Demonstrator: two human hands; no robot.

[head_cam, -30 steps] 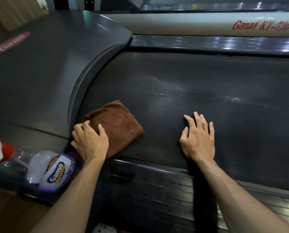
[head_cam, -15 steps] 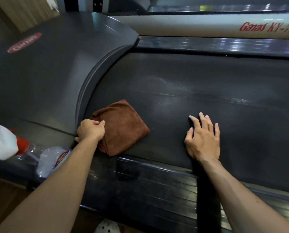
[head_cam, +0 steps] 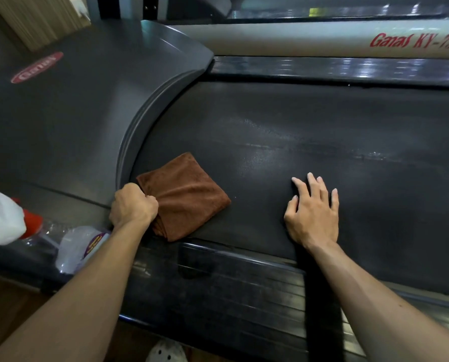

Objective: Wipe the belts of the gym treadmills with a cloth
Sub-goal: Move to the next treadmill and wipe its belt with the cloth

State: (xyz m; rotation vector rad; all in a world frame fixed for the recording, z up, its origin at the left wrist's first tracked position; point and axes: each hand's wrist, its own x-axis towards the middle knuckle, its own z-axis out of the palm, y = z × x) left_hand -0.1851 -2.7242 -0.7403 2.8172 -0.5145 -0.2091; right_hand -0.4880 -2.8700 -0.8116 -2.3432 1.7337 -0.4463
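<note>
Brown cloth (head_cam: 185,195) on belt (head_cam: 309,142), left hand (head_cam: 133,205) gripping its corner, right hand (head_cam: 313,214) well apart

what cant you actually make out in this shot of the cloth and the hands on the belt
Head view, the only one:
- Left hand: its curled fingertips are hidden by the hand's own back, where it grips the brown cloth.
- Right hand: palm faces down on the belt, so contact is unseen.
- Plastic bag: label crumpled, unreadable.
- Red lettering: cut off by the right edge.

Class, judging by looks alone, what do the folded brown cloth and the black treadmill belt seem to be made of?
Folded brown cloth: probably microfibre or terry, with a matt, fuzzy nap. Black treadmill belt: likely rubberised material, with a fine matt texture and pale scuff streaks.
</note>
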